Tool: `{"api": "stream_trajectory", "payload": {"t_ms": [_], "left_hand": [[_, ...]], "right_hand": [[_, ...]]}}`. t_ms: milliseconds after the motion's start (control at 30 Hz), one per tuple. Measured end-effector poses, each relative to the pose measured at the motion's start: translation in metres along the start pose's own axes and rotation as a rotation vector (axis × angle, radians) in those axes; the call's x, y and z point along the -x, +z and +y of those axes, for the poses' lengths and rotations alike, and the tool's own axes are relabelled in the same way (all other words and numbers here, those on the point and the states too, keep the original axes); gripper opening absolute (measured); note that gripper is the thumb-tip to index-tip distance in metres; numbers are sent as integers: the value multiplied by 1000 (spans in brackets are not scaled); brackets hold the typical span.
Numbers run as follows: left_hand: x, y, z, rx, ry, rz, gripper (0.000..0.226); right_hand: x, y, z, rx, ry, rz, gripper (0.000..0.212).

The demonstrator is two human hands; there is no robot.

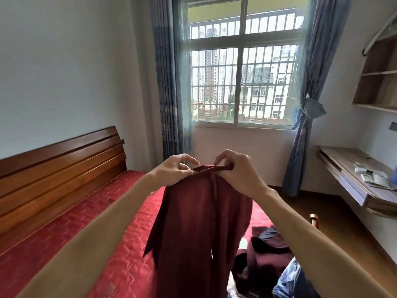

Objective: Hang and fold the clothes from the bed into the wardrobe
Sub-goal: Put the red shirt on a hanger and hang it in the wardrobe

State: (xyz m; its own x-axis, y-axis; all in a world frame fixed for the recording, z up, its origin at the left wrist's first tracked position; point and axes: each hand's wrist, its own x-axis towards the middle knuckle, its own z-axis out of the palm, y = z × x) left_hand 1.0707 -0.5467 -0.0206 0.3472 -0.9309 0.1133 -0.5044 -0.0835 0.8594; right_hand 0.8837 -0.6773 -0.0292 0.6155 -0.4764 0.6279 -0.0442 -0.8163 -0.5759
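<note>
A dark red shirt (197,222) hangs in the air above the bed (86,233), held up by its collar. My left hand (174,171) pinches the collar's left end. My right hand (238,171) pinches the collar's right end, fingers curled over the fabric. The shirt's lower part runs out of the frame at the bottom. More clothes lie in a pile (268,254) on the bed at the lower right: a dark maroon garment and a blue denim piece (294,280).
The bed has a red quilted cover and a wooden headboard (60,168) on the left. A barred window (242,67) with blue curtains faces me. At right stand a wall desk (354,181) with small items and wooden shelves (378,76) with a hanger above.
</note>
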Motion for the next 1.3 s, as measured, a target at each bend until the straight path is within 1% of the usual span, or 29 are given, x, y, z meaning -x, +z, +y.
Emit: {"api": "stream_trajectory", "payload": {"t_ms": [100,200,267,333,400,467,500,533,667,700,733,767,833,867,900,933,1033,1067,1133,1200,1267,1300], "left_hand": [[12,-11,-11,5,11,20,26],[25,-20,-18,-4,0,0,24],[32,-25,-20,21,-36,-50,24],[38,-28,-21,75,-62,-142,28],[43,-29,-19,179,-49,-217,35],[44,-29,-16,292,-36,-239,44],[44,-27,-12,312,-41,-226,47],[44,-24,-9,280,-51,-197,47],[35,-6,5,-98,-61,-8,31],[32,-2,5,-143,-64,31,29],[29,2,5,-139,-68,68,29],[26,7,4,-97,-64,101,34],[24,15,5,-24,-49,140,51],[25,19,8,-21,-40,151,61],[25,24,12,-32,-24,158,65],[26,30,18,-50,6,163,61],[21,40,24,-141,104,147,23],[21,40,24,-169,120,137,17],[22,36,19,-167,103,122,17],[27,29,18,-173,58,137,8],[34,21,17,-238,33,201,1],[37,18,18,-285,48,256,5]], "right_hand": [[-3,2,-9,81,-24,-32,18],[-4,-1,-9,187,-17,-38,15],[-7,-6,-10,246,-12,2,18],[-10,-14,-11,292,-14,71,18],[-15,-22,-12,315,-12,105,15],[-20,-29,-12,315,-16,103,13],[-23,-32,-12,304,-22,100,12],[-26,-34,-11,287,-35,98,12],[-37,-43,-9,240,-101,54,16],[-38,-47,-9,231,-117,47,16],[-41,-52,-7,222,-127,47,15],[-44,-58,-5,218,-128,52,15],[-50,-73,3,229,-119,61,16],[-53,-82,8,242,-113,55,15],[-56,-89,14,259,-106,37,14],[-58,-96,20,272,-106,11,14],[-64,-112,33,273,-121,-50,17],[-66,-116,37,276,-129,-48,18],[-70,-125,45,294,-143,-41,16],[-71,-131,53,328,-132,-47,17],[-71,-132,61,357,-115,-51,19],[-72,-130,65,339,-105,-53,19]]}}
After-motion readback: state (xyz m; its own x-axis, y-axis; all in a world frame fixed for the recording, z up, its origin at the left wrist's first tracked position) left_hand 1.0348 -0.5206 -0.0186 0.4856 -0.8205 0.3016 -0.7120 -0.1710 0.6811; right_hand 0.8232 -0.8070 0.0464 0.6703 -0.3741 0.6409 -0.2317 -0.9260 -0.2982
